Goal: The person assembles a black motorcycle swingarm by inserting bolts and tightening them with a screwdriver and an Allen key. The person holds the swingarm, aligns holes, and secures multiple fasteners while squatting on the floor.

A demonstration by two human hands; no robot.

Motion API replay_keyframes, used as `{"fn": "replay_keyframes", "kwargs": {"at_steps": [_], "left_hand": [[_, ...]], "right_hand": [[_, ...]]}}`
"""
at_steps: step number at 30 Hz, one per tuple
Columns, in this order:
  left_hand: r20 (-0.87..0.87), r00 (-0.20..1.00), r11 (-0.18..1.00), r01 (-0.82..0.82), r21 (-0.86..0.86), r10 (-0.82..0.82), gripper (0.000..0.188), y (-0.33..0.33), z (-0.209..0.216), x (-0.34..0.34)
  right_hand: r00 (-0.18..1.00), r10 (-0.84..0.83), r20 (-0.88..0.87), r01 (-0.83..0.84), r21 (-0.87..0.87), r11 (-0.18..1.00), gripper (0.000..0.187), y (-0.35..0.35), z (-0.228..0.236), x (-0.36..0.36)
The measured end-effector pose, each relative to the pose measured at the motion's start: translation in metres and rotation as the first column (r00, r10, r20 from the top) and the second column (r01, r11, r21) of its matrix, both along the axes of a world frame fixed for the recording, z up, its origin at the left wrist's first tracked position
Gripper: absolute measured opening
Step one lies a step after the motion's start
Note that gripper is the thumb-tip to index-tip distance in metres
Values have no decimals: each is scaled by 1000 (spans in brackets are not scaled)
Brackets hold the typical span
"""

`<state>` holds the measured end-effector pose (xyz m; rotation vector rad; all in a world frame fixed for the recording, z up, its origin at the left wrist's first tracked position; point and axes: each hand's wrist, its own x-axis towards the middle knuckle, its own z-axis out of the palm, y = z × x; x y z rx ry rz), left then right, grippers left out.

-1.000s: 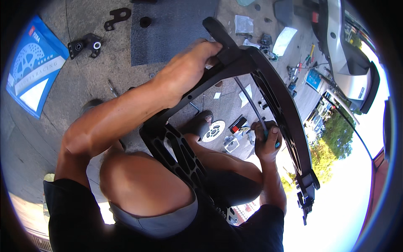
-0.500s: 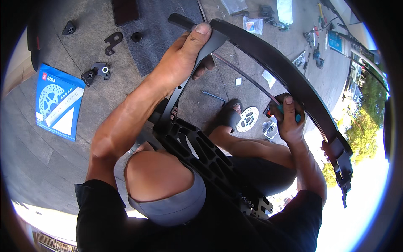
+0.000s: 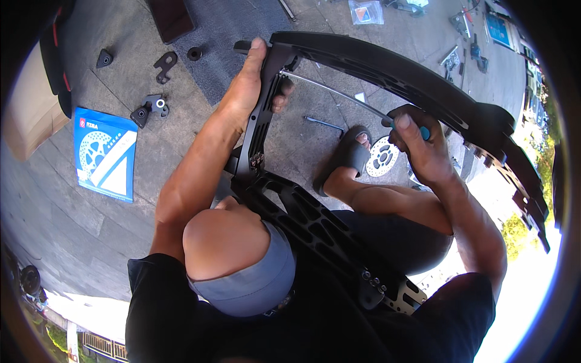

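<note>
A large black metal frame, bent at a sharp corner, rests over my lap. Its long curved arm [image 3: 375, 60] sweeps to the right, and its cut-out lower beam [image 3: 308, 212] slants down between my legs. My left hand [image 3: 247, 85] is wrapped round the upright near the corner, thumb up along it and fingertips behind. In my right hand [image 3: 420, 145] is a long screwdriver [image 3: 339, 94] with a teal handle. Its shaft points up and left, and the tip meets the frame's inner side beside my left hand. What the tip touches is too small to tell.
Left on the paving lie a blue packet [image 3: 106, 151], a bracket assembly [image 3: 150, 109] and a black hooked plate [image 3: 165, 66]. A dark tablet [image 3: 169, 18] sits by a grey mat [image 3: 209, 60]. A hex key [image 3: 324, 124] and brake disc [image 3: 383, 156] lie near my sandalled foot [image 3: 345, 160].
The frame has turned so its curved arm lies flatter and reaches farther right. Both hands keep their holds, and the screwdriver lies at a shallower slant. The whole view has shifted.
</note>
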<state>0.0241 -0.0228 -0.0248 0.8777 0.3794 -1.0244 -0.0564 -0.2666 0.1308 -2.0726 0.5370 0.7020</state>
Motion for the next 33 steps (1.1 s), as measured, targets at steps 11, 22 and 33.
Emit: {"fn": "replay_keyframes", "kwargs": {"at_steps": [11, 22, 33], "left_hand": [[62, 994, 985, 84, 149, -94, 81, -11, -6, -12], [-10, 1000, 999, 25, 27, -25, 75, -12, -8, -15], [-127, 987, 994, -106, -18, 103, 66, -3, -25, -26]], "right_hand": [[994, -113, 1, 113, -10, 994, 56, -13, -27, -25], [984, 176, 33, -178, 76, 981, 31, -19, -13, -21], [973, 229, 17, -229, 4, 973, 17, -7, -9, -7]]}}
